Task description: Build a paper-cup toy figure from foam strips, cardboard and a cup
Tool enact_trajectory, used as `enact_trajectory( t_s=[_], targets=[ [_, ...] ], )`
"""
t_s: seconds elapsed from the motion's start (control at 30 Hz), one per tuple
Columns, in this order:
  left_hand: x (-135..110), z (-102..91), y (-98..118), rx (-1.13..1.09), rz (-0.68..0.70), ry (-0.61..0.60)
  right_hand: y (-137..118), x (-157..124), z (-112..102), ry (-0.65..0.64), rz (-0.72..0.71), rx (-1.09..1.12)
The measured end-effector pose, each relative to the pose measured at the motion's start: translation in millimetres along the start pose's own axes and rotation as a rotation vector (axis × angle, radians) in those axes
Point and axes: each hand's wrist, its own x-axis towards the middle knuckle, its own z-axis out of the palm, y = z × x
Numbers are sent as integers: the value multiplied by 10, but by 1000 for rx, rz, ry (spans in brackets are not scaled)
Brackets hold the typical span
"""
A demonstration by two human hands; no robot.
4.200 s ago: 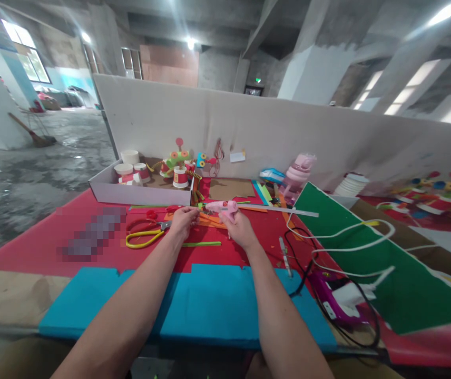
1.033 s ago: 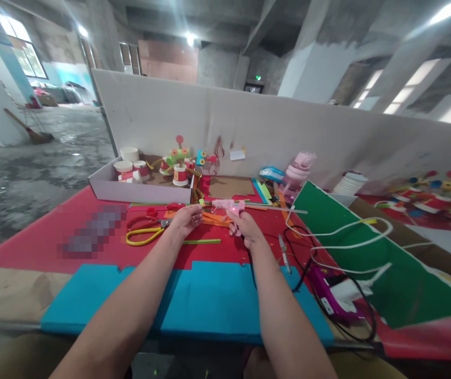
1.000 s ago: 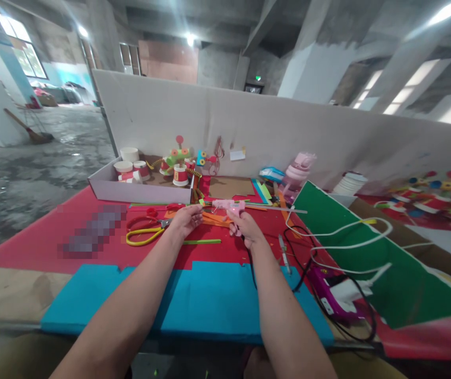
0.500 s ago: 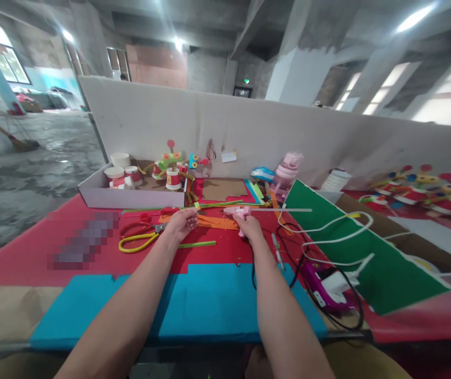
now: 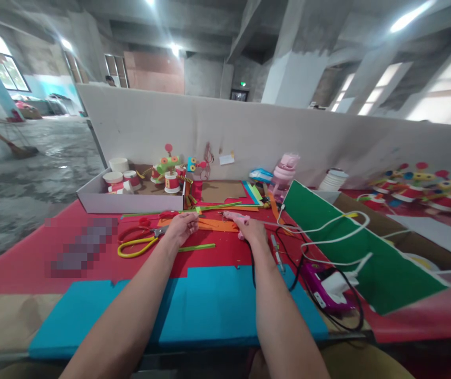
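Observation:
My right hand (image 5: 256, 232) is closed round the handle of a pink glue gun (image 5: 234, 216). Its nozzle points left, and a pale glue stick comes out at the back. Across from it, my left hand (image 5: 181, 230) pinches a small yellow-green paper piece (image 5: 198, 210) at the fingertips. A gap separates nozzle and paper. Orange paper strips (image 5: 215, 225) lie on the red table between the hands, and a green strip (image 5: 197, 247) lies just below. Left of my left wrist are scissors (image 5: 136, 247) with red and yellow handles, their blades partly hidden by the wrist.
A box (image 5: 130, 202) with paper cups and a green-headed paper figure (image 5: 169, 166) stands at back left. Blue sheets (image 5: 209, 305) lie in front. On the right are a green board (image 5: 352, 252), a purple power strip (image 5: 324, 295) and looping cables. A partition (image 5: 162, 118) rises behind.
The glue gun has tilted, so its glue stick now slopes down to the right instead of lying level. My left hand keeps its pinch. A head now shows above the partition at far left.

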Motion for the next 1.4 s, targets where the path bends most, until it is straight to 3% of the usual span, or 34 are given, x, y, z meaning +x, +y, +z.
enact_trajectory(
  t_s=[0.1, 0.17, 0.23, 0.33, 0.4, 0.47, 0.7, 1.4],
  targets=[
    [4, 6, -17, 3, 11, 2, -117, -82, -75, 205, 41, 38],
    [6, 17, -34, 2, 21, 6, -244, -150, -36, 286, -65, 231],
    [5, 37, -57, -3, 32, 6, -400, -229, 96, 160, -168, 546],
    [-4, 75, -99, -9, 37, -13, -621, -354, 373, -260, -159, 1078],
    [-10, 99, -129, -9, 33, -31, -714, -419, 520, -361, -106, 1281],
    [-13, 118, -158, -11, 30, -41, -753, -456, 598, -361, -65, 1382],
    [-11, 134, -232, -5, 31, -11, -752, -456, 606, -248, -5, 1496],
    [-53, 200, -209, 15, 57, -12, -739, -427, 629, -245, -32, 1538]
  ],
)
